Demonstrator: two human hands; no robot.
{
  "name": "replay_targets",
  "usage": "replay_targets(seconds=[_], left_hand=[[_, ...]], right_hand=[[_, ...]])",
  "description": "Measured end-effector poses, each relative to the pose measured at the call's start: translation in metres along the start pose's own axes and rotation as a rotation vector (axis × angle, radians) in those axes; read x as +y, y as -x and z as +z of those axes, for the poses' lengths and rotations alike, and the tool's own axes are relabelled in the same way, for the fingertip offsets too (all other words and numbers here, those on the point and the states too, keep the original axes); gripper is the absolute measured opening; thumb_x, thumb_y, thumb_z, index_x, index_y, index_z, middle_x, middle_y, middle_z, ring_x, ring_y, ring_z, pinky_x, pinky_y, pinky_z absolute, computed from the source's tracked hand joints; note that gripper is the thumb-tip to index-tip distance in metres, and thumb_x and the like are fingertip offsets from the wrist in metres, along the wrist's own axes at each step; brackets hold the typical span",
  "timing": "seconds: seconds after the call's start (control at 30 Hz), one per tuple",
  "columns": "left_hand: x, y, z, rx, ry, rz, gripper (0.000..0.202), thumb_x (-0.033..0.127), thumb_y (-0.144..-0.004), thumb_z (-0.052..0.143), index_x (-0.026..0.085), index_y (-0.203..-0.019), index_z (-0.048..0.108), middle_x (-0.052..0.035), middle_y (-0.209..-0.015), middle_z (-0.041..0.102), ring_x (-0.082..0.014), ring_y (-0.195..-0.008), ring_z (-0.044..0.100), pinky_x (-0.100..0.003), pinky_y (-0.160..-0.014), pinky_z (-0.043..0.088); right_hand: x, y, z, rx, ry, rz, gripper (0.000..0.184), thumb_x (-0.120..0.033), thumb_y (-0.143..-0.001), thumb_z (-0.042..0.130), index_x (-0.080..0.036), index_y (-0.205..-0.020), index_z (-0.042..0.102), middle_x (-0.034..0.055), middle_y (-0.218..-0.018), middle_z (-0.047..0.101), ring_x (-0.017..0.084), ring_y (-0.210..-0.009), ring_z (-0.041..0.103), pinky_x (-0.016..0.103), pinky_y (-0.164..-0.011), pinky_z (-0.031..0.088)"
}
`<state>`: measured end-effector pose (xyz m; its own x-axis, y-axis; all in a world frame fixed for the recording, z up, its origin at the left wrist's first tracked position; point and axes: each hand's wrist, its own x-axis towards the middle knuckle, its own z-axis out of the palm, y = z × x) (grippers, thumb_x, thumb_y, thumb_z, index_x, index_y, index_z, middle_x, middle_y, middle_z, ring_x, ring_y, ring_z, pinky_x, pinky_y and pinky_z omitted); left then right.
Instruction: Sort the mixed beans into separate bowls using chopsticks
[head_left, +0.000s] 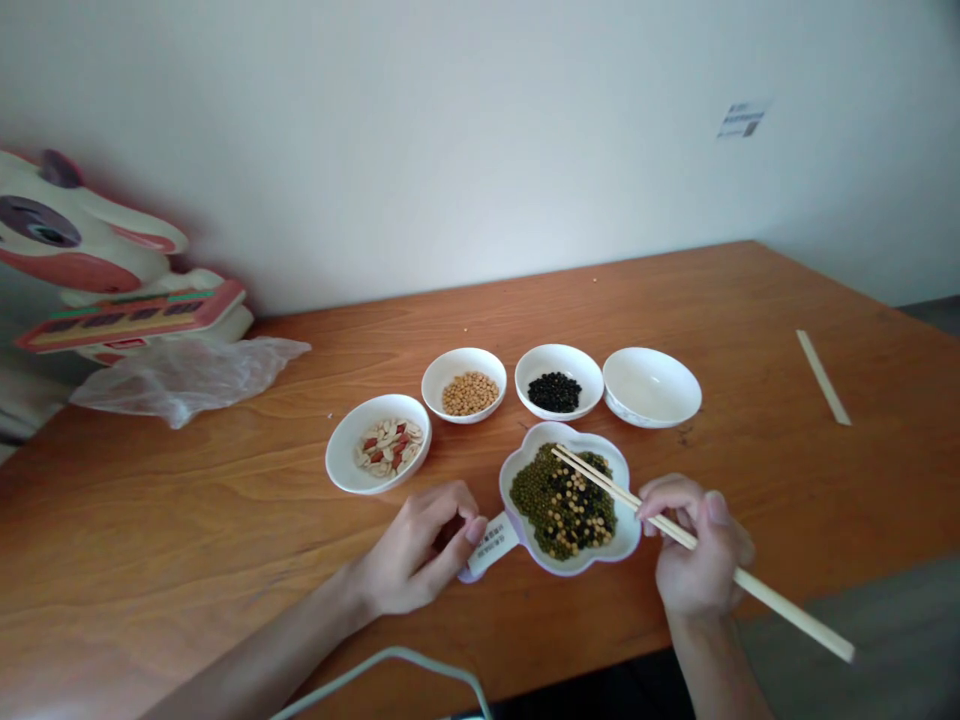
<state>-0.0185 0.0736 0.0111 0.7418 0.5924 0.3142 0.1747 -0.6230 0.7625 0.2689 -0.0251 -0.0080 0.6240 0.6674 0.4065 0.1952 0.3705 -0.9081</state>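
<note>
My right hand (701,545) is closed around a pair of wooden chopsticks (787,610). Their tips rest at the mixed beans (555,505) in a white flower-shaped dish (628,548) with a purple rim. Green, black and yellow beans lie together in it. My left hand (424,550) has its fingers curled, thumb and forefinger at the dish's labelled handle. Behind the dish, one white bowl (435,380) holds yellow soybeans (471,394) and another bowl (525,370) holds black beans (555,392). No contents show in the right bowl (652,390).
At the left, a white bowl (337,455) holds pale seeds and reddish nuts (390,447). A clear plastic bag (195,375) lies before a cow-shaped figure (112,250). A paper strip (823,378) lies at the right. A pale cable (390,655) loops at the front edge.
</note>
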Motion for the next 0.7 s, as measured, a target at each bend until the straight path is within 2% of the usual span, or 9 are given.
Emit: replay_targets(seconds=[0.1, 0.2, 0.3, 0.43, 0.53, 0.7], left_hand=[[-0.001, 0.003, 0.000, -0.078, -0.042, 0.102, 0.006, 0.022, -0.102, 0.059, 0.022, -0.102, 0.053, -0.0027, -0.087, 0.066, -0.0136, -0.072, 0.060, -0.026, -0.066, 0.048], [-0.001, 0.003, 0.000, -0.134, -0.126, 0.215, 0.023, 0.025, -0.098, 0.064, 0.024, -0.117, 0.051, -0.0039, -0.092, 0.069, -0.0164, -0.075, 0.063, -0.029, -0.068, 0.049], [-0.004, 0.005, -0.003, -0.169, -0.149, 0.341, 0.037, 0.040, -0.098, 0.065, 0.024, -0.128, 0.049, -0.0049, -0.090, 0.071, -0.0197, -0.073, 0.065, -0.032, -0.065, 0.049], [-0.008, 0.007, -0.006, -0.239, -0.175, 0.459, 0.066, 0.058, -0.092, 0.067, 0.023, -0.145, 0.048, -0.0068, -0.089, 0.073, -0.0233, -0.072, 0.068, -0.036, -0.063, 0.052], [-0.007, 0.005, -0.007, -0.270, -0.205, 0.487, 0.064, 0.058, -0.093, 0.066, 0.022, -0.145, 0.054, -0.0060, -0.084, 0.071, -0.0228, -0.070, 0.067, -0.035, -0.060, 0.051], [-0.008, 0.003, -0.001, -0.229, -0.219, 0.521, 0.060, 0.054, -0.095, 0.062, 0.018, -0.142, 0.055, -0.0061, -0.084, 0.071, -0.0222, -0.068, 0.065, -0.034, -0.056, 0.049]], right_hand=[[0.000, -0.005, 0.002, -0.057, 0.034, 0.115, 0.065, -0.057, -0.108, 0.042, -0.020, -0.064, 0.072, 0.0039, -0.061, 0.064, 0.014, -0.051, 0.049, 0.031, -0.048, 0.037], [-0.001, -0.009, 0.005, -0.116, 0.014, 0.172, 0.067, -0.061, -0.108, 0.040, -0.020, -0.066, 0.072, 0.0037, -0.062, 0.064, 0.014, -0.051, 0.051, 0.029, -0.047, 0.038], [-0.002, -0.009, 0.007, -0.194, -0.024, 0.179, 0.066, -0.063, -0.109, 0.038, -0.020, -0.072, 0.073, 0.0040, -0.065, 0.066, 0.016, -0.058, 0.059, 0.028, -0.053, 0.045], [0.000, -0.006, 0.004, -0.245, -0.021, 0.099, 0.069, -0.065, -0.109, 0.033, -0.021, -0.077, 0.075, 0.0061, -0.077, 0.071, 0.019, -0.068, 0.065, 0.032, -0.062, 0.051], [0.002, -0.003, -0.002, -0.219, 0.014, -0.007, 0.073, -0.067, -0.108, 0.032, -0.021, -0.071, 0.075, 0.0066, -0.072, 0.069, 0.022, -0.072, 0.066, 0.035, -0.064, 0.050], [0.004, -0.003, -0.006, -0.143, 0.028, -0.037, 0.075, -0.068, -0.106, 0.032, -0.021, -0.063, 0.073, 0.0071, -0.062, 0.066, 0.025, -0.067, 0.066, 0.038, -0.062, 0.046]])
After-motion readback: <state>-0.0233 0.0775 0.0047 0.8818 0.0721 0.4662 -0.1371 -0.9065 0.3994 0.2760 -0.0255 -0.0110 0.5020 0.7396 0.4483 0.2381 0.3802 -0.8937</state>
